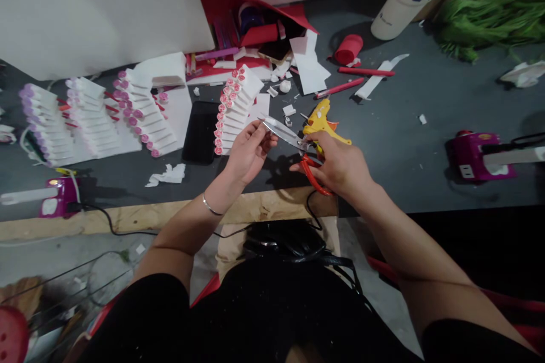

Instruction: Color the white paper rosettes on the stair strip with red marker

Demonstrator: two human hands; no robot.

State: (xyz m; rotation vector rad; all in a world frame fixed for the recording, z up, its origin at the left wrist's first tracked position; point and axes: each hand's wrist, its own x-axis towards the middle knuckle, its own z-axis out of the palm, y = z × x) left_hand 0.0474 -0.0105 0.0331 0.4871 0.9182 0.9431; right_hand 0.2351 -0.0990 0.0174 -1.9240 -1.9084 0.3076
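My right hand (340, 161) grips a pair of scissors (314, 176) with orange-red handles, its blades parted and pointing up and left. My left hand (250, 150) is pinched close to the blade tips; what it holds, if anything, is too small to make out. A yellow glue gun (319, 117) lies just beyond my right hand, partly hidden by it. Beyond my left hand is a row of white paper strips (232, 125) tipped with small pink rosettes (219, 116). White paper scraps (289, 110) lie near the blades.
More rosette-tipped strips (149, 125) lie left of a black phone (199, 133). Red pens (340, 87), a red roll (349, 48) and a white tumbler (389, 17) stand or lie at the back. Purple power blocks (474, 153) sit at both sides; green strands (494, 17) lie far right.
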